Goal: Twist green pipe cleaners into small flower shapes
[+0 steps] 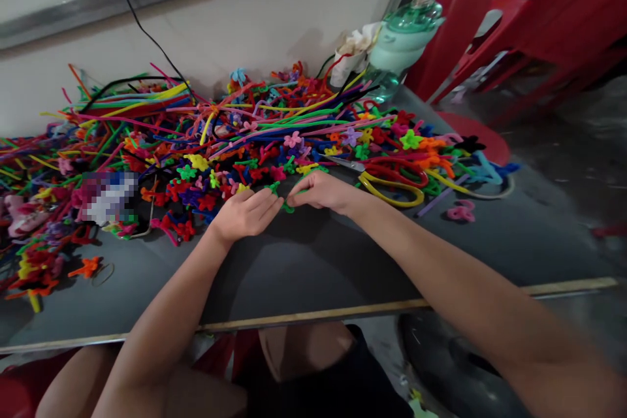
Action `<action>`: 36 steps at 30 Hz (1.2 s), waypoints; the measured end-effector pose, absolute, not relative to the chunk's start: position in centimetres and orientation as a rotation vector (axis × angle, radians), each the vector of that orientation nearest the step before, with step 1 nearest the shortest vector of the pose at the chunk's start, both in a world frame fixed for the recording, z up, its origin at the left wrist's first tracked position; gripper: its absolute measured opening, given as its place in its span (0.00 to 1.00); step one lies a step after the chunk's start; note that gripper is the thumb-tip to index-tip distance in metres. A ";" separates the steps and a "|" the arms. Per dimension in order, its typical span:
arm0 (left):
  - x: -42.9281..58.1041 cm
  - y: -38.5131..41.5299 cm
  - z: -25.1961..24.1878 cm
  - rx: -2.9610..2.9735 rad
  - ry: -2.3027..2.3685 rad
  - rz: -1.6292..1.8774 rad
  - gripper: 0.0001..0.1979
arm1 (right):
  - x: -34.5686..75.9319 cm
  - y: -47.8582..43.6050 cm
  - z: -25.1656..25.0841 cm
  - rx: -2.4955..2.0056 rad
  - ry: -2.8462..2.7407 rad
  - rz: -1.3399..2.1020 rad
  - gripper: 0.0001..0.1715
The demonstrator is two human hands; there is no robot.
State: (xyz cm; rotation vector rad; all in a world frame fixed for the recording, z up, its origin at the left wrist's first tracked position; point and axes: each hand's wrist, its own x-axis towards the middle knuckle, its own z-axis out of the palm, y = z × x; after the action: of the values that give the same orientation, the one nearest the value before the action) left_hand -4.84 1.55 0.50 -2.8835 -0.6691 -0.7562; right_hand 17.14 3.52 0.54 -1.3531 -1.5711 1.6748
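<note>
My left hand (245, 212) and my right hand (321, 191) meet over the dark table (304, 268), fingertips together. Both pinch a small green pipe-cleaner piece (285, 206) between them, partly hidden by the fingers. Just behind the hands lies a heap of coloured pipe cleaners (220, 124) and small twisted pipe-cleaner flowers (196, 173). Scissors with red and yellow handles (392, 183) lie just right of my right hand.
A pale green bottle (406, 36) and a white cup with paper (350, 55) stand at the table's back right corner. Red plastic chairs (514, 19) are beyond. A black cable (142, 26) runs down the wall. The table's wooden front edge (313, 315) is near my knees.
</note>
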 end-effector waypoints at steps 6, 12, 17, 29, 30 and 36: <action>-3.3 1.4 -0.8 -2.814 -1.069 -1.050 0.11 | 16.3 1.8 1.0 -1.316 -1.851 1.065 0.09; -2.1 1.5 -0.8 -2.777 -1.990 -1.884 0.15 | 15.1 0.4 1.1 -1.261 -1.799 0.622 0.12; -2.2 1.8 -1.3 -2.809 -2.229 -2.283 0.17 | 15.0 1.3 -0.1 -1.264 -1.604 1.032 0.15; -2.2 1.6 -1.2 -2.810 -2.207 -2.329 0.21 | 14.7 2.3 -0.9 -1.211 -1.237 1.333 0.17; -2.2 1.6 -1.2 -2.818 -2.196 -2.328 0.21 | 14.7 2.3 -0.9 -1.199 -1.208 1.362 0.16; -2.1 1.8 -1.2 -2.823 -2.213 -2.313 0.20 | 14.6 2.6 -0.7 -1.149 -1.163 1.420 0.11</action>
State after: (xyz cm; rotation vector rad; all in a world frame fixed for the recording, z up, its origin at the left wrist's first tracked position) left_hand -2.07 1.85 -1.23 -2.8228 -2.2129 -2.3130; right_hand 14.62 2.60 -0.71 -1.1488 -1.1626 1.4198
